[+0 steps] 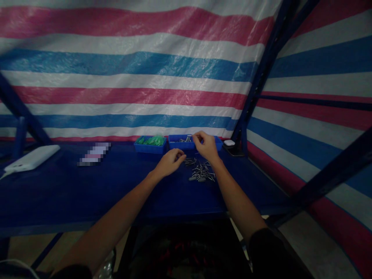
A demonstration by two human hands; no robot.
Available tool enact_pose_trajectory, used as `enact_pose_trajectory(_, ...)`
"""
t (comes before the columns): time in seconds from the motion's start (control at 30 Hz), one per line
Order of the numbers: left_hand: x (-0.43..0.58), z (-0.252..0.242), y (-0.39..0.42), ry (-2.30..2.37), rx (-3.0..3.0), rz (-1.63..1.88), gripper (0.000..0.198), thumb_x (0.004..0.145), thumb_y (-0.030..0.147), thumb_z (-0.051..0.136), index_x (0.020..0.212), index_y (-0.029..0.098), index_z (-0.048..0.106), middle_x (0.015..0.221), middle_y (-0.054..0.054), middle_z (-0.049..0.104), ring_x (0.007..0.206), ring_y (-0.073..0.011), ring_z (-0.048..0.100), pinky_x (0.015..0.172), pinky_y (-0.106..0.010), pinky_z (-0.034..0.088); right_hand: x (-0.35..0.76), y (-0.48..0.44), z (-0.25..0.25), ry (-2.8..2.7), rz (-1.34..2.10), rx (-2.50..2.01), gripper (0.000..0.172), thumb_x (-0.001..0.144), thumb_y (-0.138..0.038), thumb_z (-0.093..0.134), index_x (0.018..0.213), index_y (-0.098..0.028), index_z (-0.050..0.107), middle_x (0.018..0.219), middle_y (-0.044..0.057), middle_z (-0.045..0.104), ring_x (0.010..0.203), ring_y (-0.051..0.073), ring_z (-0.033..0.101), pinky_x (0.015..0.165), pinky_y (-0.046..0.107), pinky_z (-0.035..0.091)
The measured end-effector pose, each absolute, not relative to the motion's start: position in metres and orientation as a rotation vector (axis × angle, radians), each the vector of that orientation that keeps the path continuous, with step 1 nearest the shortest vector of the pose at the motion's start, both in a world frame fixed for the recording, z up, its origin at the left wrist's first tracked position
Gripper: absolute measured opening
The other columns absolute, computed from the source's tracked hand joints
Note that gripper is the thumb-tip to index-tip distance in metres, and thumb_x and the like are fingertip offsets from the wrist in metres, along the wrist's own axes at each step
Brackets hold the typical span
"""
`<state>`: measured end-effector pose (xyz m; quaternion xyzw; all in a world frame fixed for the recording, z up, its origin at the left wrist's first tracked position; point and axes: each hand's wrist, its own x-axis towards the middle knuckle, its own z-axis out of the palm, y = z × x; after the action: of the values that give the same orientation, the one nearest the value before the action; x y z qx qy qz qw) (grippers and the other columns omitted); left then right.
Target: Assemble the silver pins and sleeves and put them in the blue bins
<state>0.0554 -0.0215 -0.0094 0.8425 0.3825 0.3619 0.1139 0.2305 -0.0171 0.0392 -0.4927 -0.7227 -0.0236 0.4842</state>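
Observation:
My left hand [171,162] hovers just left of a loose pile of small metal pins or screws [202,171], its fingers curled toward the thumb. Whatever it may hold is too small to make out. A smaller row of similar metal pieces [190,161] lies close to its thumb. My right hand [207,146] is raised in front of a blue bin [181,145], fingertips pinched together near the bin's middle. Anything between those fingertips cannot be made out. Small silvery parts [186,139] lie in this bin, and my right hand hides part of it.
A second blue bin [149,148] with green plastic pieces [154,140] stands to the left. Farther left are a blurred-out flat object [95,154] and a white device with a cable [32,158]. A white case [229,143] rests on a dark flat object [236,151] beside a blue post.

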Motion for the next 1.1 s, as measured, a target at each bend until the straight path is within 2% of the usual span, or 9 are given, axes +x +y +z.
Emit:
enact_pose_trajectory(0.1, 0.06, -0.012, -0.028, 1.045, 2.609, 0.929, 0.04, 0.078, 0.048, 0.05, 0.104, 0.018, 0.055, 0.1, -0.008, 0.056, 0.093, -0.0215, 0.051, 0.083, -0.035, 0.04, 0.249, 0.007, 0.046, -1.539, -0.203, -1.431, 0.031, 0.085, -0.04, 0.039, 0.091, -0.016, 0.058, 0.067, 0.004, 0.059, 0.067, 0.018, 0.054, 0.066, 0.028, 0.039)
enact_pose_trajectory(0.17, 0.062, -0.01, -0.034, 0.96, 2.678, 0.818, 0.042, 0.075, 0.05, 0.054, 0.103, 0.02, 0.055, 0.103, -0.008, 0.054, 0.096, -0.0229, 0.049, 0.084, -0.037, 0.038, 0.261, 0.019, 0.041, -1.549, -0.205, -1.533, 0.036, 0.081, -0.04, 0.045, 0.105, -0.013, 0.053, 0.079, 0.009, 0.062, 0.077, 0.022, 0.056, 0.071, 0.033, 0.041)
enact_pose_trajectory(0.3, 0.066, -0.004, -0.046, 0.72, 2.817, 0.59, 0.031, 0.073, 0.047, 0.058, 0.089, 0.022, 0.058, 0.092, -0.004, 0.057, 0.091, -0.0218, 0.051, 0.079, -0.034, 0.038, 0.283, 0.017, 0.015, -1.743, -0.179, -1.54, 0.045, 0.082, -0.043, 0.045, 0.115, -0.012, 0.047, 0.102, 0.015, 0.059, 0.093, 0.024, 0.055, 0.083, 0.037, 0.04)
enact_pose_trajectory(0.43, 0.07, -0.002, -0.049, 0.673, 2.866, 0.463, 0.018, 0.075, 0.038, 0.059, 0.083, 0.022, 0.06, 0.081, -0.001, 0.06, 0.084, -0.0192, 0.054, 0.078, -0.032, 0.036, 0.297, 0.002, -0.014, -1.897, 0.075, -1.486, 0.043, 0.085, -0.046, 0.04, 0.111, -0.014, 0.051, 0.107, 0.012, 0.058, 0.1, 0.02, 0.054, 0.088, 0.035, 0.038)
enact_pose_trajectory(0.57, 0.07, -0.002, -0.047, 0.706, 2.804, 0.412, 0.011, 0.077, 0.03, 0.057, 0.081, 0.021, 0.059, 0.08, -0.002, 0.061, 0.082, -0.0182, 0.055, 0.077, -0.031, 0.036, 0.286, 0.004, -0.03, -1.824, 0.418, -1.473, 0.04, 0.087, -0.046, 0.036, 0.108, -0.017, 0.054, 0.106, 0.008, 0.061, 0.099, 0.017, 0.055, 0.088, 0.031, 0.039)
enact_pose_trajectory(0.8, 0.049, -0.009, -0.018, 0.902, 2.61, 0.796, 0.01, 0.079, 0.023, 0.048, 0.086, 0.018, 0.053, 0.084, -0.005, 0.057, 0.081, -0.0181, 0.053, 0.074, -0.03, 0.04, 0.239, 0.002, -0.033, -1.896, 0.665, -1.305, 0.051, 0.088, -0.053, 0.024, 0.092, -0.018, 0.061, 0.096, 0.005, 0.064, 0.094, 0.017, 0.057, 0.083, 0.03, 0.04)
enact_pose_trajectory(0.97, 0.03, -0.013, 0.007, 1.064, 2.495, 0.928, 0.01, 0.082, 0.025, 0.043, 0.087, 0.018, 0.049, 0.081, -0.004, 0.057, 0.076, -0.0172, 0.054, 0.071, -0.03, 0.042, 0.217, -0.042, 0.002, -2.161, 0.579, -1.139, 0.032, 0.088, -0.038, 0.038, 0.091, -0.019, 0.063, 0.09, 0.006, 0.064, 0.091, 0.018, 0.056, 0.08, 0.032, 0.042)
enact_pose_trajectory(1.07, 0.02, -0.005, 0.018, 1.047, 2.464, 0.926, 0.011, 0.081, 0.027, 0.043, 0.085, 0.019, 0.049, 0.08, -0.003, 0.058, 0.074, -0.0165, 0.054, 0.069, -0.029, 0.042, 0.185, -0.104, 0.009, -2.4, 0.712, -0.898, 0.021, 0.086, -0.034, 0.045, 0.096, -0.026, 0.062, 0.098, 0.003, 0.062, 0.093, 0.018, 0.055, 0.076, 0.033, 0.046)
enact_pose_trajectory(1.1, 0.018, -0.001, 0.021, 1.057, 2.469, 0.92, 0.011, 0.08, 0.027, 0.043, 0.084, 0.019, 0.049, 0.078, -0.003, 0.058, 0.073, -0.0166, 0.054, 0.068, -0.029, 0.042, 0.172, -0.129, 0.006, -2.454, 0.744, -0.841, 0.021, 0.086, -0.033, 0.046, 0.1, -0.024, 0.059, 0.106, 0.004, 0.059, 0.093, 0.017, 0.055, 0.077, 0.033, 0.047)
